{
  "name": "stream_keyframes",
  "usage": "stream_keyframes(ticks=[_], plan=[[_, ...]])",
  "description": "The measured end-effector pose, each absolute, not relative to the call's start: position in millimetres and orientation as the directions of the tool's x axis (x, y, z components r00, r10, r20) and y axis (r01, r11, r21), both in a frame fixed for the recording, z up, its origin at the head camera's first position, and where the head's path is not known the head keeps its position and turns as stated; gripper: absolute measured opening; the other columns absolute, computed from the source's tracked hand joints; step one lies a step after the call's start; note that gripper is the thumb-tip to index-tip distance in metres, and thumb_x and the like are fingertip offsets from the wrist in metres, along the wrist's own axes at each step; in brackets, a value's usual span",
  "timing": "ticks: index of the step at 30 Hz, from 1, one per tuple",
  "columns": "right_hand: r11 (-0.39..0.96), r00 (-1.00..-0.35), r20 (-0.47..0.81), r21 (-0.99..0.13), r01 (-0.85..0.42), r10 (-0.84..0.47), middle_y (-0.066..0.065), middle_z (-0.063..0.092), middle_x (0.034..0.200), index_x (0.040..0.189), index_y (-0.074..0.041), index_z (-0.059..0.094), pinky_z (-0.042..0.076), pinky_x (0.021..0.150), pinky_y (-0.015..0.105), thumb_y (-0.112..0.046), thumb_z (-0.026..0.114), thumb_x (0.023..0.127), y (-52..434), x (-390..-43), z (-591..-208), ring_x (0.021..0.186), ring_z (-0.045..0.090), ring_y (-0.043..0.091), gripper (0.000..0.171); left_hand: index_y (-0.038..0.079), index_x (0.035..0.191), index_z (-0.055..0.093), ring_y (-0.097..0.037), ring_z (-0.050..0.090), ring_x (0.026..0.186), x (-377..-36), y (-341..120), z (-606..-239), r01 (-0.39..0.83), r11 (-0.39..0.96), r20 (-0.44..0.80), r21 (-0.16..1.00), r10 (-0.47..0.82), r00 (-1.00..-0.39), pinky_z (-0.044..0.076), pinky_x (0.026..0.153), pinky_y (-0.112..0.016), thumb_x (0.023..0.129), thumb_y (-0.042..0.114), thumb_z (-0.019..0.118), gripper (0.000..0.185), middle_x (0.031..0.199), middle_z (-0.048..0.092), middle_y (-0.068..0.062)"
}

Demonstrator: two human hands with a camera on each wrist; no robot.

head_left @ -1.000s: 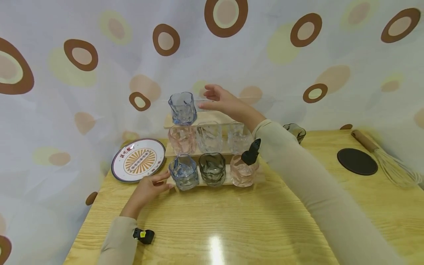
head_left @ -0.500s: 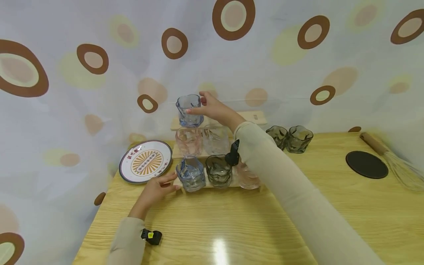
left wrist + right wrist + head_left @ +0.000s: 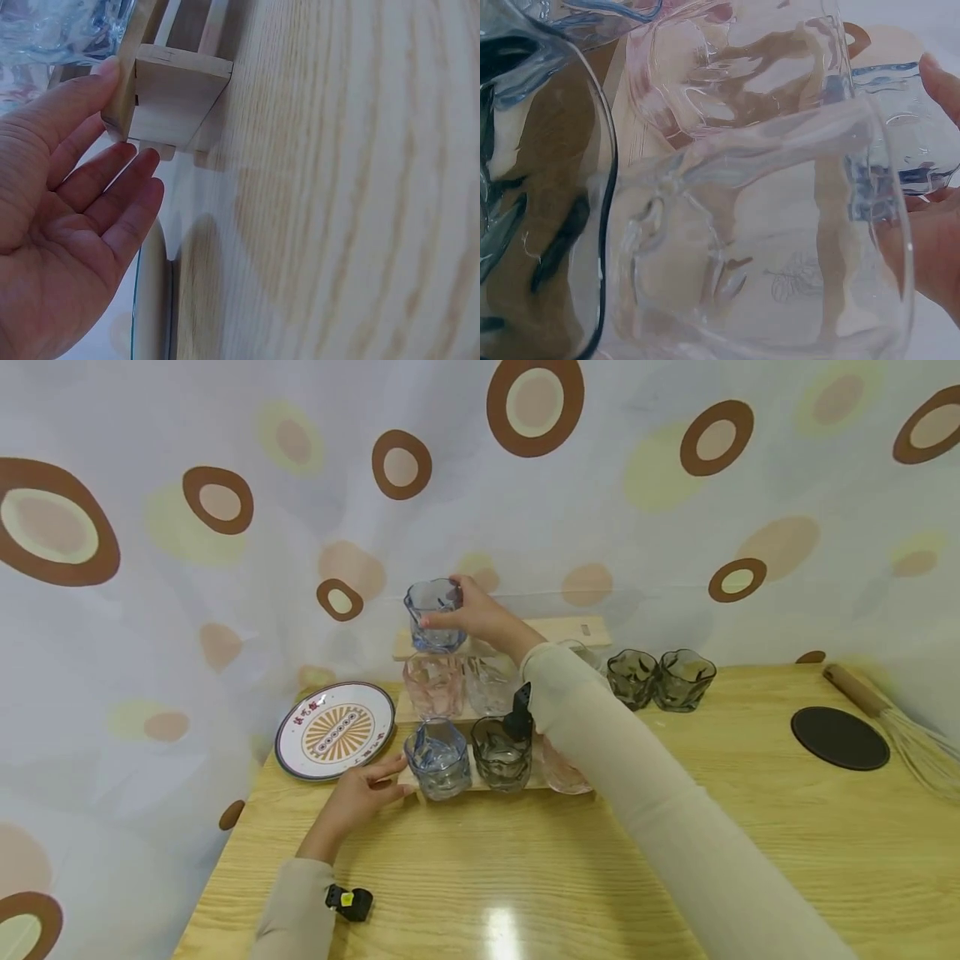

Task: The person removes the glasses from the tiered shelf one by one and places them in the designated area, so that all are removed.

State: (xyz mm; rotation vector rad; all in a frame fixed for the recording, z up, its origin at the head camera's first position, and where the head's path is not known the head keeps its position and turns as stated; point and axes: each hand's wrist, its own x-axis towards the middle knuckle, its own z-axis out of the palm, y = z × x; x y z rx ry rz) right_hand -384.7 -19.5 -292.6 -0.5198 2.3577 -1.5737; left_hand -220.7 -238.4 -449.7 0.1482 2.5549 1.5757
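Observation:
A three-tier wooden rack holds several tumblers. My right hand reaches over them to the top tier's left end. It grips a blue glass there, thumb on its front and fingers at its rim. In the right wrist view the blue glass shows at the right with my fingers against it. My left hand rests with straight fingers on the left end of the rack, beside the bottom tier's blue glass. My forearm hides part of a pink glass.
A patterned plate lies left of the rack. Two grey glasses stand to its right on the wooden table. A black coaster and a whisk lie at the far right. A spotted curtain hangs close behind.
My right hand moved left along the top tier and closed round the blue glass. My left hand stayed at the rack's end.

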Motion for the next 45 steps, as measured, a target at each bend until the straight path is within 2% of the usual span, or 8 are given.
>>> stream_keyframes(ticks=[7, 20, 28, 35, 40, 45], plan=[[0.339, -0.923, -0.002, -0.93, -0.139, -0.385, 0.013, 0.032, 0.147, 0.149, -0.008, 0.021, 0.034, 0.111, 0.037, -0.031, 0.075, 0.082, -22, -384, -295, 0.134, 0.034, 0.026, 0.089, 0.009, 0.128, 0.06, -0.027, 0.047, 0.126, -219, -237, -452, -0.014, 0.46, -0.084, 0.888, 0.132, -0.988, 0.045, 0.1, -0.035, 0.083, 0.022, 0.074, 0.049, 0.142, 0.045, -0.006], [0.354, -0.938, 0.069, -0.914, -0.196, -0.34, 0.012, 0.042, 0.139, 0.144, -0.007, 0.032, 0.037, 0.109, 0.035, -0.033, 0.077, 0.08, -26, -381, -299, 0.128, 0.042, 0.026, 0.083, 0.008, 0.129, 0.059, -0.029, 0.048, 0.126, -217, -237, -451, 0.01, 0.465, -0.064, 0.885, 0.143, -0.988, 0.046, 0.1, -0.036, 0.084, 0.02, 0.073, 0.048, 0.142, 0.045, -0.008], [0.331, -0.935, 0.108, -0.916, -0.226, -0.337, 0.012, 0.04, 0.141, 0.146, -0.008, 0.029, 0.04, 0.107, 0.035, -0.032, 0.076, 0.081, -19, -379, -295, 0.129, 0.041, 0.025, 0.084, 0.007, 0.127, 0.061, -0.027, 0.048, 0.126, -220, -237, -453, 0.025, 0.477, -0.047, 0.879, 0.139, -0.989, 0.046, 0.099, -0.035, 0.083, 0.018, 0.074, 0.047, 0.14, 0.048, -0.008], [0.308, -0.933, 0.141, -0.918, -0.249, -0.332, 0.009, 0.044, 0.132, 0.145, -0.008, 0.031, 0.046, 0.098, 0.035, -0.033, 0.074, 0.083, 2, -380, -278, 0.12, 0.045, 0.022, 0.079, 0.009, 0.127, 0.06, -0.028, 0.048, 0.125, -221, -236, -454, 0.017, 0.48, -0.058, 0.877, 0.141, -0.988, 0.046, 0.099, -0.037, 0.083, 0.023, 0.074, 0.049, 0.141, 0.047, -0.008], [0.294, -0.942, 0.125, -0.93, -0.221, -0.313, 0.007, 0.042, 0.134, 0.149, -0.011, 0.024, 0.043, 0.102, 0.033, -0.035, 0.074, 0.083, 27, -383, -265, 0.125, 0.042, 0.019, 0.086, 0.011, 0.128, 0.061, -0.026, 0.049, 0.125, -219, -237, -453, -0.01, 0.494, -0.081, 0.869, 0.123, -0.989, 0.047, 0.099, -0.035, 0.082, 0.026, 0.075, 0.05, 0.141, 0.046, -0.004], [0.269, -0.943, 0.146, -0.935, -0.23, -0.298, 0.007, 0.042, 0.134, 0.15, -0.011, 0.022, 0.042, 0.103, 0.034, -0.032, 0.073, 0.084, 60, -386, -256, 0.123, 0.043, 0.019, 0.087, 0.009, 0.129, 0.059, -0.027, 0.048, 0.126, -219, -237, -452, 0.003, 0.492, -0.074, 0.871, 0.137, -0.988, 0.047, 0.099, -0.035, 0.082, 0.026, 0.075, 0.052, 0.142, 0.046, -0.006]])
